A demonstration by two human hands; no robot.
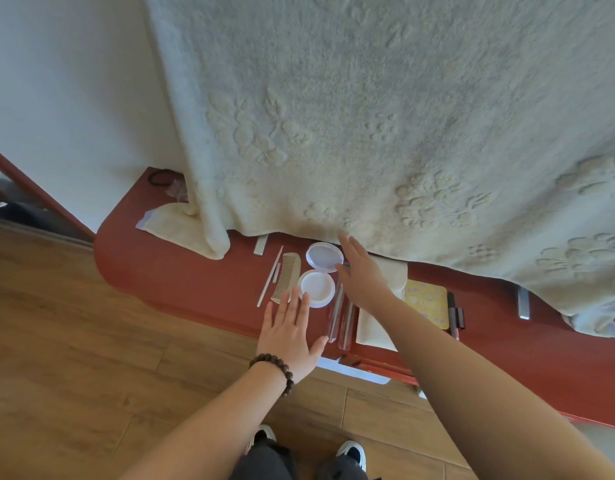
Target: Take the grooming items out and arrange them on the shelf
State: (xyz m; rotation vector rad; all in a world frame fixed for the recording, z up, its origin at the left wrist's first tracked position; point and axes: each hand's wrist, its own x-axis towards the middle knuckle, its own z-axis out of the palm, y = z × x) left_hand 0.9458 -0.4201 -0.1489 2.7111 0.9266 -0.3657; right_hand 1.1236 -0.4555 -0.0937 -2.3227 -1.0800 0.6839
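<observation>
**Both hands open over grooming items on red shelf**

Left hand (289,329): fingers straight and spread, palm down, holding nothing; grip fully open. Beaded bracelet (276,368) on the wrist. Fingertips just at the near edge of the open white compact (318,276), touching or hovering cannot be told.

Right hand (361,275): fingers extended and relaxed, grip open, nothing held. Fingertips reaching toward the hem of the hanging cream blanket (385,116), just beside the compact's raised lid.

Between the two hands: the compact, lid hinged open. Left of the left fingertips: wooden comb (286,277), then a thin white stick (269,277), lying side by side. Under and near the right wrist: clear tubes (339,317) and a folded white cloth (372,327). Right of the right forearm: yellow patterned card (429,304) and a dark pen-like item (453,315). All resting on the red shelf (167,271).

Far left of both hands: black hair tie (160,176) near the wall. Below: wooden floor (74,341), shoes visible.
</observation>
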